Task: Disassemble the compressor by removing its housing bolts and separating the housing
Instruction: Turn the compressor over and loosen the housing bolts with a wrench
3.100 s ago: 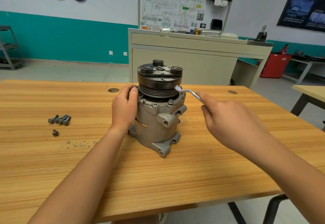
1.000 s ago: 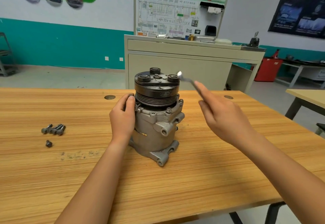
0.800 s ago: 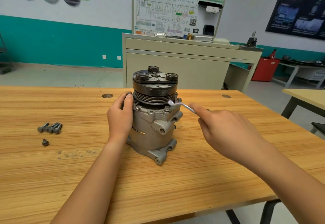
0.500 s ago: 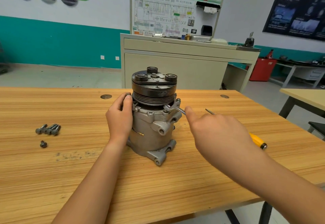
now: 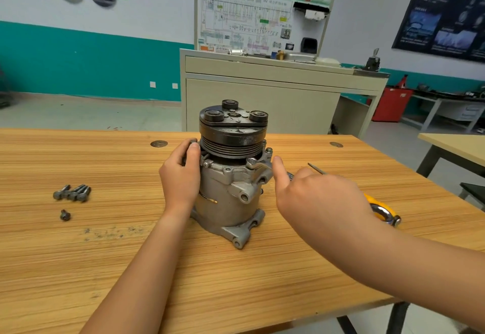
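Note:
The grey compressor (image 5: 228, 192) stands upright on the wooden table (image 5: 78, 268), its black pulley (image 5: 232, 134) on top. My left hand (image 5: 181, 176) grips its left side just under the pulley. My right hand (image 5: 312, 197) holds a small silver wrench (image 5: 258, 165) whose ring end sits on a housing bolt (image 5: 251, 160) at the front right of the flange. Another bolt head (image 5: 268, 150) stands just behind it. Several removed bolts (image 5: 72, 192) lie in a row on the table at the left, with one short bolt (image 5: 64, 214) in front of them.
A yellow-handled screwdriver (image 5: 378, 207) lies on the table behind my right wrist. Dark grit (image 5: 110, 231) is scattered left of the compressor. A beige cabinet (image 5: 262, 97) with a diagram board stands behind the table. Another table (image 5: 456, 144) is at the right.
My right hand brought the wrench down from beside the pulley top onto a front-right flange bolt and swung it towards me. My left hand stayed on the housing.

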### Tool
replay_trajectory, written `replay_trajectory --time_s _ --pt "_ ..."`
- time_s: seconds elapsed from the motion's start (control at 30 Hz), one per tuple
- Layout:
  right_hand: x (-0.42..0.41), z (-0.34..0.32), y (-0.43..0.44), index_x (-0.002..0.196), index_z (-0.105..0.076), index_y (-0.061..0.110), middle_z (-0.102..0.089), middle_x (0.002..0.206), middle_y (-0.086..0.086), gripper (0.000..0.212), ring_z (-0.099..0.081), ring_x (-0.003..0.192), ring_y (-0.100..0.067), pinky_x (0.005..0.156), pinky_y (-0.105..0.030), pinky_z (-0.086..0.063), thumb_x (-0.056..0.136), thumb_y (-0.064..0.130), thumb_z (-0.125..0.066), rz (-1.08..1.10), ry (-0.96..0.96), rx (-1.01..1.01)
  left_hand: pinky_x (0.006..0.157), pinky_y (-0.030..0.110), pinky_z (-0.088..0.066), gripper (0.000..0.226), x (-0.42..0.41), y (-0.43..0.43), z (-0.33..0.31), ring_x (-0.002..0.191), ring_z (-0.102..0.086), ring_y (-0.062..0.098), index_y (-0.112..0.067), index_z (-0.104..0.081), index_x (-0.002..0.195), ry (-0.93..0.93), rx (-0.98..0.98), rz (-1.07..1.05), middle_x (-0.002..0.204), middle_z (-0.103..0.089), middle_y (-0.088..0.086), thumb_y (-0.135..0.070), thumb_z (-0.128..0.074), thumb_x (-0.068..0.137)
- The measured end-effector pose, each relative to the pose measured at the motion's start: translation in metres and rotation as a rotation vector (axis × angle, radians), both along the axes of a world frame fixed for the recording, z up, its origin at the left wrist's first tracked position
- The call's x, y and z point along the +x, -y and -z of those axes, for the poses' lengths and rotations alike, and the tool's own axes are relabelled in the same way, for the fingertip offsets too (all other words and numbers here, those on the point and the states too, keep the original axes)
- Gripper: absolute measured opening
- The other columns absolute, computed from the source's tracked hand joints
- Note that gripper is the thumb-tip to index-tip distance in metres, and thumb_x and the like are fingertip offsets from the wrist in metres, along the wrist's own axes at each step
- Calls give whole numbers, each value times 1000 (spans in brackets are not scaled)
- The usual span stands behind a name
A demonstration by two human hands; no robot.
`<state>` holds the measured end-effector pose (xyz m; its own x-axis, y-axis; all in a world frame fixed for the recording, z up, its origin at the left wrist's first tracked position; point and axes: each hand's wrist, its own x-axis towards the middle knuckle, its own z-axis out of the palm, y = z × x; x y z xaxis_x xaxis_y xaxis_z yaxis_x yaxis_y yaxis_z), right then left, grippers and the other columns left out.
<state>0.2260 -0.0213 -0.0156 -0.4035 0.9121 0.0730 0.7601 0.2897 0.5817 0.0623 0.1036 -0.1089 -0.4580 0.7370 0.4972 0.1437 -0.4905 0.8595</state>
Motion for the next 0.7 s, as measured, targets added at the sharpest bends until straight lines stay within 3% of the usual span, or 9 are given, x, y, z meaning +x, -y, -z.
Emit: replay_trajectory --time_s 0.1,0.23,0.27,0.33,0.37,0.43,0.53,0.63,0.7 --pt "11 -5 -12 143 13 2 -24 63 -8 74 -28 45 -17 33 -27 -22 87 -8 -35 -46 86 65 78 9 -44 22 -1 -1 1 87 -56 -14 -25 -67 101 12 -10 17 93 -65 -20 -20 -47 95" --pt "56 -22 -53 143 17 30 -43 74 0 89 -40 52 -13 39 -23 -29 89 2 -48 -202 105 138 79 12 -45 20 -1 0 1 87 -56 -14 -31 -65 97 11 -13 25 92 -64 -23 -20 -48 95" --pt "65 -24 -63 146 8 31 -52 80 -2 91 -47 55 -16 41 -25 -33 86 1 -54 -285 81 169 78 10 -44 20 -1 0 0 87 -56 -15 -32 -65 96 14 -13 21 92 -64 -24 -20 -48 95" --pt "76 -14 -84 140 -36 14 -66 84 -14 82 -60 56 -26 42 -25 -44 70 -10 -70 -409 -26 244 76 5 -43 21 -1 -1 -1 85 -55 -18 -33 -64 95 26 -13 12 90 -62 -26 -19 -49 94" --pt "76 -6 -93 126 -55 5 -69 80 -18 70 -62 55 -29 41 -29 -48 62 -15 -74 -486 -125 294 75 3 -42 20 -2 -1 0 85 -55 -19 -32 -64 97 30 -13 10 90 -62 -27 -19 -49 94" --pt "67 12 -107 101 -69 -1 -70 75 -17 45 -65 55 -28 39 -31 -51 59 -16 -76 -570 -296 373 79 5 -43 20 -3 -2 1 90 -56 -14 -25 -66 105 31 -20 8 94 -64 -21 -20 -50 94" --pt "54 29 -118 92 -71 0 -70 72 -13 28 -66 58 -27 48 -34 -54 67 -13 -73 -577 -480 421 80 6 -43 22 -4 -2 0 93 -56 -11 -21 -66 110 25 -31 9 97 -64 -18 -21 -50 94" --pt "53 30 -107 123 -57 5 -66 78 -13 39 -61 68 -30 70 -42 -51 85 -2 -59 -403 -767 396 78 5 -43 22 -3 0 0 91 -55 -14 -22 -66 107 15 -34 15 96 -64 -19 -21 -49 94" --pt "54 25 -90 137 -43 16 -59 70 -2 45 -50 61 -21 57 -34 -40 93 9 -49 -302 -1007 344 78 5 -44 21 -3 1 0 89 -55 -16 -24 -66 107 10 -29 14 95 -64 -22 -21 -49 94"
